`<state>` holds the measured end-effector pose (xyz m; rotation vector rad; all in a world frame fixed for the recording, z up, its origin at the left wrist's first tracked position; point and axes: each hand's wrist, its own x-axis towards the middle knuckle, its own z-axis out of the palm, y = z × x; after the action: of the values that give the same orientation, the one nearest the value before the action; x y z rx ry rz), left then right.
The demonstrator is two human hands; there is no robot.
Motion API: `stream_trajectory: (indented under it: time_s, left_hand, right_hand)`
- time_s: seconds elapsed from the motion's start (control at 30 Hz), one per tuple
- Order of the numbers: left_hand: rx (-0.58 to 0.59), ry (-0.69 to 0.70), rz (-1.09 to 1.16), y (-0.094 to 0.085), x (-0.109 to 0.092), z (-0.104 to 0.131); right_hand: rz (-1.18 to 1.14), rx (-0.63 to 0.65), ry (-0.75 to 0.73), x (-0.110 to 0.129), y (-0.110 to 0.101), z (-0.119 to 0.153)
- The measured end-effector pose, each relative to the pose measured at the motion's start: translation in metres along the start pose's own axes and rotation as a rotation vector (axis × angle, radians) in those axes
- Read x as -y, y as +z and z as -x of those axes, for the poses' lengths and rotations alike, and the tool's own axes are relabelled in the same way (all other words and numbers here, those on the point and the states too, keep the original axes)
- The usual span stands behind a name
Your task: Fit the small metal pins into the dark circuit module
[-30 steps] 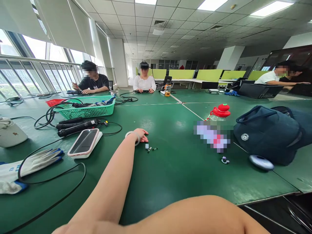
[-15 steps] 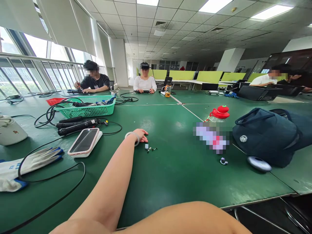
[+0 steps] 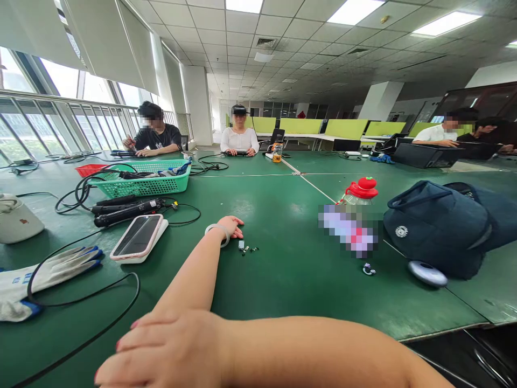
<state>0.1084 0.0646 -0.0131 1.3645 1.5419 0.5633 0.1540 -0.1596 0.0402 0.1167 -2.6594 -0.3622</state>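
My left hand (image 3: 231, 226) rests on the green table (image 3: 278, 291), a pale bracelet (image 3: 220, 233) round its wrist. Its fingers are loosely apart and hold nothing. Just right of and below the fingertips lie a small light square piece (image 3: 241, 244) and several tiny dark and shiny parts (image 3: 250, 249), too small to name. Across the bottom, my right hand (image 3: 173, 347) lies over my left forearm (image 3: 189, 275) near the elbow, back upward, fingers extended and slightly apart, with no object visible in it. Its palm and thumb are hidden.
On the left are a phone (image 3: 137, 237), a work glove (image 3: 60, 269), black cables, black handles (image 3: 129, 212) and a green basket (image 3: 141, 185). To the right stand a red-lidded bottle (image 3: 361, 191), a dark blue bag (image 3: 436, 226) and a white rounded object (image 3: 427, 273). Several people sit farther off.
My right hand has come into view at the bottom and now lies over my left forearm. My left hand and the small parts stay in place; the view has shifted slightly.
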Motion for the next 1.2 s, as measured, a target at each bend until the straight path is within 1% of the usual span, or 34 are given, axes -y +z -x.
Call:
stream_trajectory:
  time_s: [0.07,0.17,0.23,0.37,0.5,0.63,0.67,0.8,0.87,0.9,0.97,1.03,1.07,1.13,1.2]
  left_hand:
    - [0.002,0.004,0.001,0.0,0.001,-0.001]
    - [0.007,0.011,0.002,0.0,0.001,-0.002]
    - [0.01,0.016,0.002,-0.001,0.002,-0.003]
    - [0.022,0.022,0.005,-0.002,0.004,-0.007]
    - [0.039,0.022,0.008,-0.004,0.005,-0.009]
    - [0.044,0.036,0.009,-0.005,0.006,-0.009]
    - [0.043,0.043,0.008,-0.004,0.007,-0.008]
    - [0.032,0.094,-0.006,-0.001,0.008,-0.003]
    - [0.018,0.137,-0.019,0.0,0.009,0.004]
    - [0.011,0.163,-0.027,0.001,0.009,0.009]
    - [-0.002,0.22,-0.046,0.001,0.011,0.023]
    - [0.009,0.285,-0.069,0.0,0.014,0.04]
    - [0.019,0.315,-0.076,0.0,0.016,0.049]
    - [0.042,0.433,-0.117,0.0,0.02,0.065]
    - [0.016,0.49,-0.157,0.001,0.025,0.076]
  right_hand:
    - [-0.078,-0.011,0.066,-0.015,0.008,0.005]
    - [-0.162,-0.031,0.143,-0.029,0.017,0.01]
    - [-0.185,-0.079,0.173,-0.035,0.022,0.011]
    - [-0.179,-0.097,0.193,-0.04,0.026,0.006]
    - [-0.199,-0.107,0.184,-0.042,0.02,-0.006]
    - [-0.252,0.029,0.153,-0.046,0.017,-0.015]
    - [-0.259,0.043,0.149,-0.046,0.017,-0.016]
    - [-0.288,-0.022,0.13,-0.047,0.017,-0.003]
    - [-0.328,-0.052,0.039,-0.052,0.014,0.01]
    - [-0.338,-0.055,0.023,-0.057,0.012,0.019]
    - [-0.343,-0.042,0.105,-0.069,0.007,0.04]
    - [-0.36,-0.052,0.278,-0.084,0.001,0.065]
    - [-0.356,-0.054,0.41,-0.091,-0.001,0.079]
    - [-0.347,-0.058,0.687,-0.107,-0.004,0.107]
    - [-0.373,-0.055,0.963,-0.119,-0.002,0.131]
